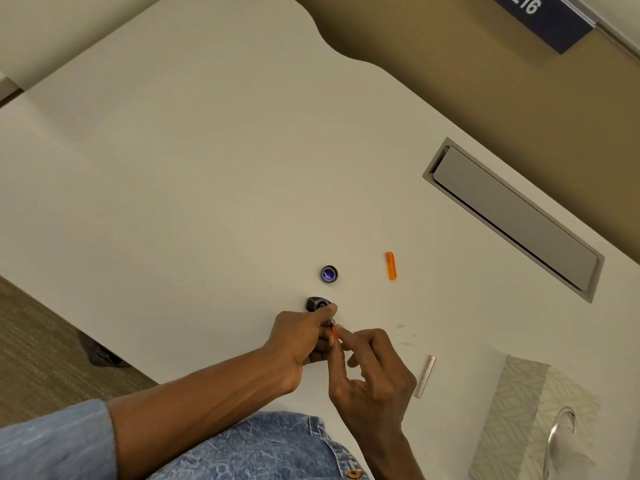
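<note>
the denim shirt (263,445) lies lowest in view; above it the left hand (301,337) has its fingers curled tight round a small metal-tipped part (331,322), just nearer than the round lens ring (329,274), and the right hand (374,362) pinches a thin red pin (334,331) at that tip. best to hold the part steady, line the pin up straight and ease it gently, since a slant could bend it; the orange cap (390,266) lies right of the ring on the table (173,168)

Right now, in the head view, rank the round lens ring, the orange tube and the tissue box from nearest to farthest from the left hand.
From the left hand:
1. Round lens ring, just beyond the hand.
2. Orange tube, beyond and to the right.
3. Tissue box, far right, at the near edge.
</note>
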Tool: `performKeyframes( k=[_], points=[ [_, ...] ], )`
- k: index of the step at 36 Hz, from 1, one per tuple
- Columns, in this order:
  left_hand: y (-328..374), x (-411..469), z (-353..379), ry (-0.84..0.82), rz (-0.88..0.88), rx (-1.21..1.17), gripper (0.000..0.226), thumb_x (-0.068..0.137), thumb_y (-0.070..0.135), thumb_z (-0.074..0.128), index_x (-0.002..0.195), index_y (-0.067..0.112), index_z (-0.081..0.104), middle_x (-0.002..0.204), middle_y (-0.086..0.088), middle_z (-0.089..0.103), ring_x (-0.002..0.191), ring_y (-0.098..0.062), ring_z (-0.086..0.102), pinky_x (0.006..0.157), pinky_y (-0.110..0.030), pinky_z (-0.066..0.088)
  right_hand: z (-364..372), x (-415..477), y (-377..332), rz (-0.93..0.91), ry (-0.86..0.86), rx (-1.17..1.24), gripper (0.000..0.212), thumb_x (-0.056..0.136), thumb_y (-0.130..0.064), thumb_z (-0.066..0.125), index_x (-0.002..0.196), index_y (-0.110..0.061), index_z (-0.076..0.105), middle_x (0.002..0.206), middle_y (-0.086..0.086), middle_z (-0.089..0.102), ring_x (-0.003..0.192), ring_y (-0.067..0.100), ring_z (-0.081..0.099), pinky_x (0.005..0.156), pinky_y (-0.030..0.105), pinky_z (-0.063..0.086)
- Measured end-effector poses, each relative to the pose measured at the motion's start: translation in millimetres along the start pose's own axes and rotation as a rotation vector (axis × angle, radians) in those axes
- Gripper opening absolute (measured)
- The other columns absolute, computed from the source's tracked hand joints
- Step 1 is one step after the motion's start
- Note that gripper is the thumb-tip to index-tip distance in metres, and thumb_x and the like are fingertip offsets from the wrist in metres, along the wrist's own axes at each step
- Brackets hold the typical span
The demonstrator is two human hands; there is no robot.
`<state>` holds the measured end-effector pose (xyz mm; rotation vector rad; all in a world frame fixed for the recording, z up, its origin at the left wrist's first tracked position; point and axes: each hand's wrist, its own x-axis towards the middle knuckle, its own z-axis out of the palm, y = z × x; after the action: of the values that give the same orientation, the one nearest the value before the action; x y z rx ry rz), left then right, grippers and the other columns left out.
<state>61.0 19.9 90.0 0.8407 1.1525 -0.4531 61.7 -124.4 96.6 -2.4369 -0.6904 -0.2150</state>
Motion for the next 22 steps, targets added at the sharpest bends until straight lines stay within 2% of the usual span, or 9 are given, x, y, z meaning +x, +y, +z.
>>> performKeyframes(
  k=[7, 11, 17, 22],
  points=[
    [-0.2, -0.2, 0.3, 0.008, 0.003, 0.006, 0.033, 0.096, 0.033, 0.075, 0.092, 0.001, 0.079, 0.076, -0.017, 0.079, 0.066, -0.026, 0.076, 0.067, -0.035, 0.065, 0.7, 0.1, 0.6, 0.007, -0.011, -0.019, 0.012, 0.086, -0.022, 0.089, 0.094, -0.015, 0.085, 0.076, -0.001, 0.071, 0.055, 0.012, 0.06, 0.044, 0.025, 0.047],
    [0.2, -0.8, 0.5, 0.01, 0.006, 0.015, 0.033, 0.097, 0.033, 0.074, 0.09, 0.002, 0.078, 0.085, -0.021, 0.081, 0.074, -0.03, 0.077, 0.072, -0.037, 0.066, 0.6, 0.5, 1.5, 0.01, -0.018, -0.03, 0.014, 0.086, -0.027, 0.088, 0.092, -0.015, 0.085, 0.075, -0.001, 0.071, 0.054, 0.012, 0.06, 0.046, 0.022, 0.047],
    [0.5, -0.3, 0.5, 0.033, 0.018, 0.021, 0.031, 0.096, 0.033, 0.074, 0.085, 0.004, 0.078, 0.067, -0.012, 0.076, 0.069, -0.028, 0.076, 0.066, -0.035, 0.065, 0.0, 1.6, -0.7, 0.021, -0.021, -0.02, 0.016, 0.087, -0.03, 0.087, 0.094, -0.016, 0.085, 0.076, -0.001, 0.07, 0.055, 0.012, 0.06, 0.047, 0.019, 0.045],
    [0.0, -0.1, 0.4, 0.036, 0.013, 0.021, 0.031, 0.094, 0.034, 0.076, 0.086, 0.004, 0.078, 0.068, -0.013, 0.075, 0.073, -0.032, 0.077, 0.082, -0.046, 0.067, -0.4, 1.1, -1.3, 0.016, -0.017, -0.011, 0.018, 0.086, -0.029, 0.087, 0.099, -0.016, 0.084, 0.077, -0.001, 0.07, 0.055, 0.011, 0.059, 0.045, 0.024, 0.048]
  ],
)
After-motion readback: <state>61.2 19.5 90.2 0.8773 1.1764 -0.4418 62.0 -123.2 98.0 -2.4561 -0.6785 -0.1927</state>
